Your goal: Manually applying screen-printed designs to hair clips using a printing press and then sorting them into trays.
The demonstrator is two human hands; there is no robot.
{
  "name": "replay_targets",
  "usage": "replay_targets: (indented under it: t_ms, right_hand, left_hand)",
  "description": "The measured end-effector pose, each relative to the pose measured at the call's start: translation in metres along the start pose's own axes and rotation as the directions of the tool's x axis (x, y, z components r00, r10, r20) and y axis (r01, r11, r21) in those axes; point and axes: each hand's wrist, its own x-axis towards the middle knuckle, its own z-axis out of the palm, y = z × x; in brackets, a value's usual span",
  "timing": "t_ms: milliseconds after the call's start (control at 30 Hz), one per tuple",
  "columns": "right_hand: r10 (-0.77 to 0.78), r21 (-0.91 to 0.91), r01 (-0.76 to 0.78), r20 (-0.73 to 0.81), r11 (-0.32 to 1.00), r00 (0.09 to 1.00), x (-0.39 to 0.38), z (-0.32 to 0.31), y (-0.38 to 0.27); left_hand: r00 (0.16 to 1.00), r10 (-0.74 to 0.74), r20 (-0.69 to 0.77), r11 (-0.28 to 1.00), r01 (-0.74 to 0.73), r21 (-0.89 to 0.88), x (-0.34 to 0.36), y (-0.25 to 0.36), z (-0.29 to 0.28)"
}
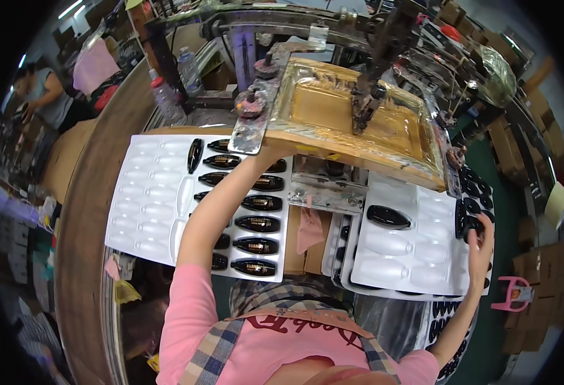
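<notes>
The two hands are far apart. The left hand is at the top middle, by the low edge of the wooden frame. Most of it is hidden under the wood, so I cannot tell if it holds on or just touches.

The right hand is at the right side, at the far right edge of the right white tray. Its fingers are bent over a shiny black piece in a dark bunch there. I cannot tell if they pinch it tight.

One lone black piece lies in the right white tray, right of the middle. It is to the left of the right hand and a bit higher up. Its long side goes mostly left to right, with the right end a little lower. The right hand is nearer to it than the left hand.

The metal stand is below the wooden frame, between the two trays. It is left of the lone piece, and left of the right hand too. A pink cloth hangs under it. On the left white tray, many black pieces with gold marks lie sideways, under and beside the left arm.
</notes>
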Motion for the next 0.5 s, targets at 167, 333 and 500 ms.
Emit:
replay_targets:
  t_ms: [167, 333, 500]
  right_hand:
    - [-0.154, 0.076, 0.139, 0.256, 0.987, 0.954, 0.036, 0.074, -0.058]
    - [-0.274, 0.304, 0.131, 0.493, 0.943, 0.826, 0.071, 0.157, -0.134]
    - [-0.451, 0.155, 0.432, 0.468, 0.889, 0.760, 0.070, 0.197, -0.152]
  left_hand:
    - [0.881, -0.442, 0.165, 0.845, 0.471, -0.252, 0.037, -0.005, 0.004]
    - [0.667, -0.729, 0.157, 0.477, 0.658, -0.583, 0.043, 0.002, -0.042]
    - [0.446, -0.893, -0.056, 0.374, 0.669, -0.642, -0.008, 0.036, -0.126]
